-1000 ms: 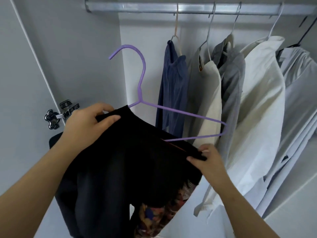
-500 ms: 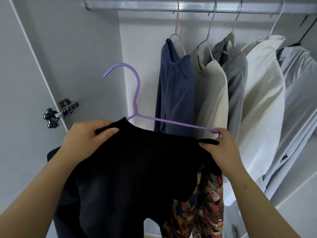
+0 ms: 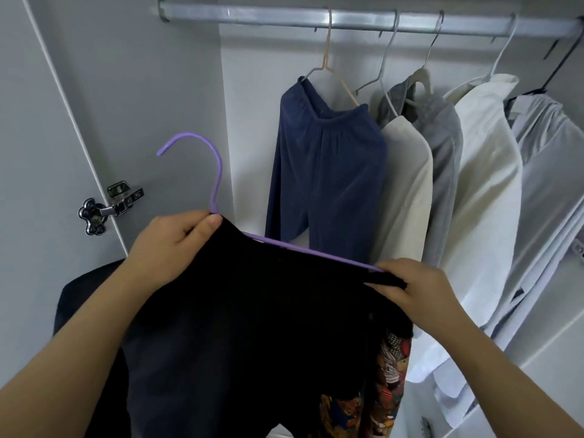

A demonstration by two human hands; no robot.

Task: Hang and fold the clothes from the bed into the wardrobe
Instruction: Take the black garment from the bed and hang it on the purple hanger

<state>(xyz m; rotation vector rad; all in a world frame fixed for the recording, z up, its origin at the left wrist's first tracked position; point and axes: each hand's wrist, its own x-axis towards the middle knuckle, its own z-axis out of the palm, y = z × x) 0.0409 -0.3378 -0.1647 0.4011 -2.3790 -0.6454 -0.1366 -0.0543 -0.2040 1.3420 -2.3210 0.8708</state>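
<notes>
Fingers of the left hand [image 3: 170, 245] are curled round the black garment [image 3: 252, 311] at the neck of the purple hanger [image 3: 216, 172], over which the garment is draped. A black edge of it is pinched by the right hand [image 3: 417, 292] at the hanger's right end. Both are held below the wardrobe rail [image 3: 284, 17], left of the navy trousers [image 3: 325, 172] hung there.

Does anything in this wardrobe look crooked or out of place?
Only slightly: the navy trousers hang slanted on their beige hanger, waistband lower on the right. The purple hanger tilts, but the left hand and right hand hold it.
</notes>
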